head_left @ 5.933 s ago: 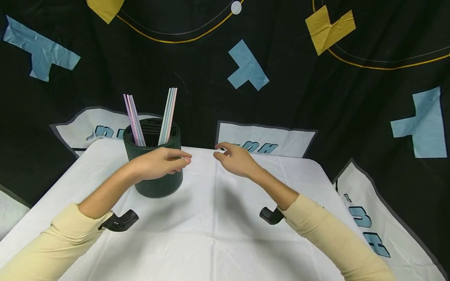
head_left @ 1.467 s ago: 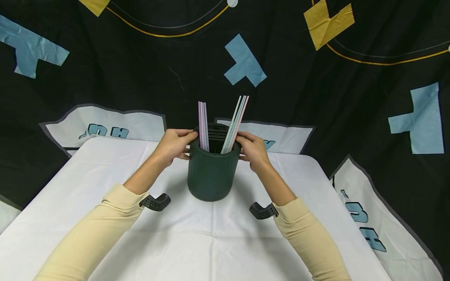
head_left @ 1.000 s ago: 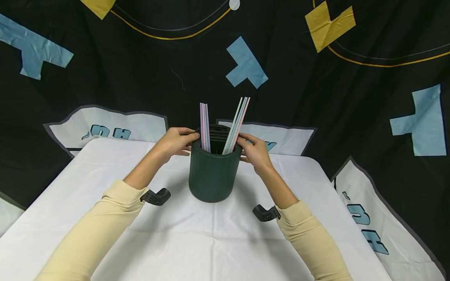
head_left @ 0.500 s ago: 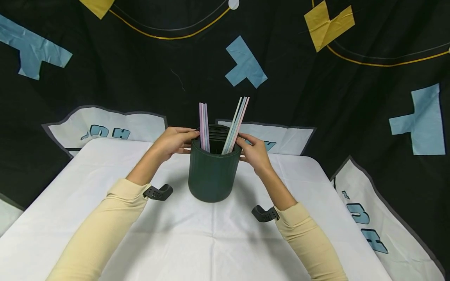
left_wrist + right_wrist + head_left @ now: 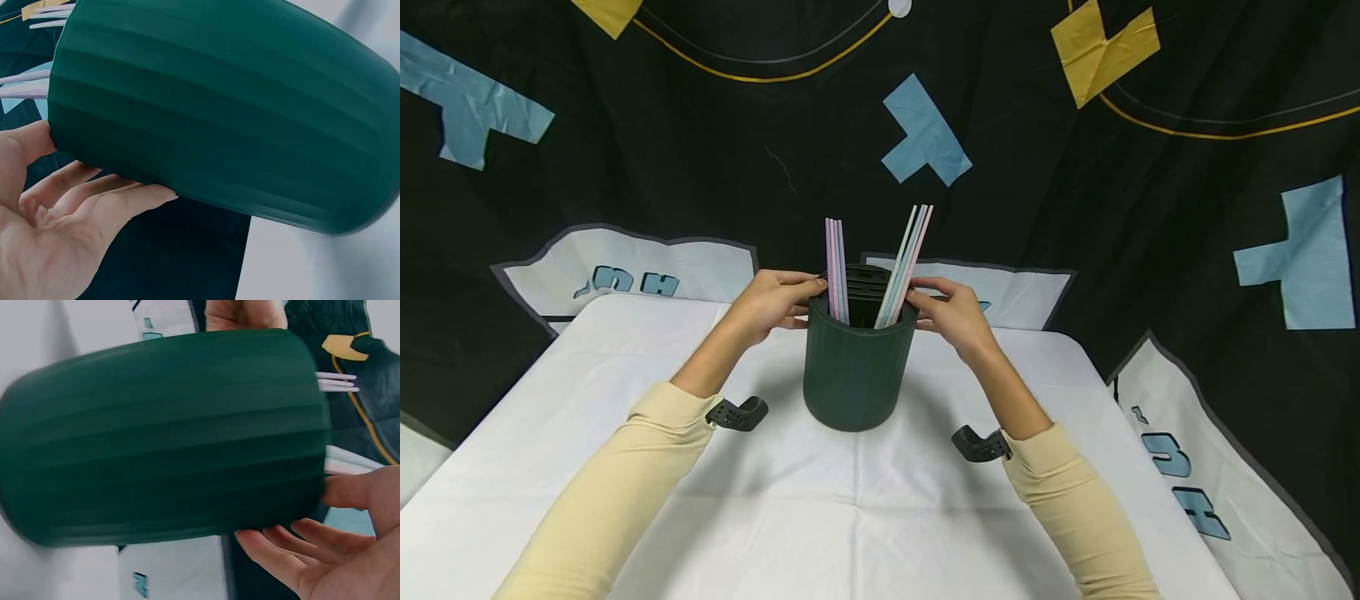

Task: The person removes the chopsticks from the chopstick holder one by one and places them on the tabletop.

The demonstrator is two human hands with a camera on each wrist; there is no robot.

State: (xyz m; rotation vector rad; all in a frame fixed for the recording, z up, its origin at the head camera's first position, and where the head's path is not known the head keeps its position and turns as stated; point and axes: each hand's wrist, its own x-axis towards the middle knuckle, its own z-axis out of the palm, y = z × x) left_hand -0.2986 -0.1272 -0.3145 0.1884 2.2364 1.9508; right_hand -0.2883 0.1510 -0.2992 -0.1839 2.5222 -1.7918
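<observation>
A dark green ribbed utensil holder (image 5: 855, 383) stands upright on the table in the head view, with a black slotted part at the back of its mouth. Two bundles of thin pastel chopsticks rise from it: a purplish bundle (image 5: 836, 267) on the left and a green, blue and pink bundle (image 5: 904, 267) leaning right. My left hand (image 5: 771, 302) grips the rim's left side, thumb at the edge and fingers along the wall, as the left wrist view shows. On the right side my right hand (image 5: 953, 315) holds the rim likewise, its fingertips on the wall in the right wrist view.
A white cloth (image 5: 760, 517) covers the table, with its far edge just behind the holder. Beyond hangs a black backdrop (image 5: 760, 150) with blue and yellow shapes. Black wrist mounts (image 5: 737, 413) sit below both hands.
Since the oldest frame, the holder has moved from the left to the middle of the table, and both hands have taken its rim. In the last half second the right forearm has shifted slightly right.
</observation>
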